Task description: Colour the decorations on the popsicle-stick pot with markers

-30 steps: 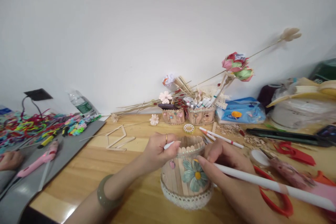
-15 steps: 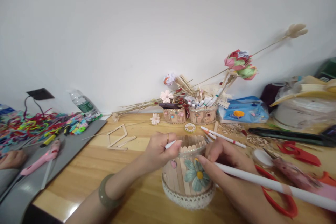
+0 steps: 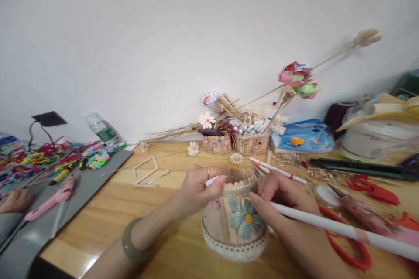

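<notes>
A round holder made of wooden craft sticks (image 3: 218,224) stands upright before me, with lace round its base, a beaded band under the rim and a large blue-green flower (image 3: 246,219) with a yellow centre. My left hand (image 3: 203,183) is closed at the holder's left rim, pinching a small white marker cap (image 3: 211,180). At the holder's right side, my right hand (image 3: 281,198) grips a long white marker (image 3: 327,224) with a peach band. An orange-yellow tip shows by its thumb, close to the flower's top petals. The fingers hide where it touches.
Behind stand two stick holders (image 3: 218,144) with pens and dried stems. Loose markers (image 3: 278,170) and a tape roll (image 3: 236,159) lie nearer. Red-handled scissors (image 3: 363,253) and a glue gun (image 3: 369,216) lie right. Left are a pink glue gun (image 3: 49,200) and another person's hand (image 3: 16,199).
Almost nothing differs. Both hands keep their grips, and the view has shifted very slightly.
</notes>
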Motion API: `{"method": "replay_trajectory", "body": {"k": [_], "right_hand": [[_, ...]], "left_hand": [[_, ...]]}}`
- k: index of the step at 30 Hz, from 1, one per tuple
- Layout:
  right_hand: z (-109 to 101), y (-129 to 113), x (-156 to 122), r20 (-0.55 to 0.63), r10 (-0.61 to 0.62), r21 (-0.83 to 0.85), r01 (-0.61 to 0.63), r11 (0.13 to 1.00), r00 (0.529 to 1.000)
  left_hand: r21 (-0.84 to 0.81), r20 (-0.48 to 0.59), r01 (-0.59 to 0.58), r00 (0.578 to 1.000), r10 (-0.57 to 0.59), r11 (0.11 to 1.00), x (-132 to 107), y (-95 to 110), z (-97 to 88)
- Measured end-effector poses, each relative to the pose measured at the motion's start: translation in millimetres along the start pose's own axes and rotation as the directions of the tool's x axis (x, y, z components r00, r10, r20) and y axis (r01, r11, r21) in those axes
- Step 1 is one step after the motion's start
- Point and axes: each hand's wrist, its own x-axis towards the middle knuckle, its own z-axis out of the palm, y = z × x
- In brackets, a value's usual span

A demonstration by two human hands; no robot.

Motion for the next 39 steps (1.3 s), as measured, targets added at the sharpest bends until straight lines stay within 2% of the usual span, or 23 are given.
{"method": "replay_trajectory", "body": {"k": [6,19,25,29,35,39], "right_hand": [[-4.8,2.3,3.0,0.093,-0.033,-0.032,0.036,0.999,0.995],[-7.5,-0.7,3.8,0.115,-0.051,-0.113,0.064,0.992,0.992],[-6.9,0.8,1.8,0.124,-0.037,-0.071,0.046,0.996,0.992],[-5.4,0.8,1.7,0.068,-0.031,-0.039,0.034,0.999,0.997],[-9.5,3.8,4.6,0.148,-0.097,-0.113,0.114,0.987,0.984],[-11.6,4.1,3.4,0.168,-0.083,-0.101,0.101,0.990,0.982]], "left_hand": [[0.009,0.001,-0.004,1.000,0.004,1.000,0.4,-0.5,-0.6],[0.020,-0.012,0.002,1.000,-0.002,1.000,0.5,0.5,-0.5],[0.025,-0.026,0.005,1.000,-0.004,1.000,1.1,1.6,0.1],[0.029,-0.035,-0.004,0.999,0.005,1.000,1.5,2.6,0.5],[0.027,-0.037,-0.038,0.999,0.039,0.999,2.6,2.5,-0.8],[0.033,-0.037,-0.041,0.998,0.042,0.999,2.9,3.0,-1.2]]}}
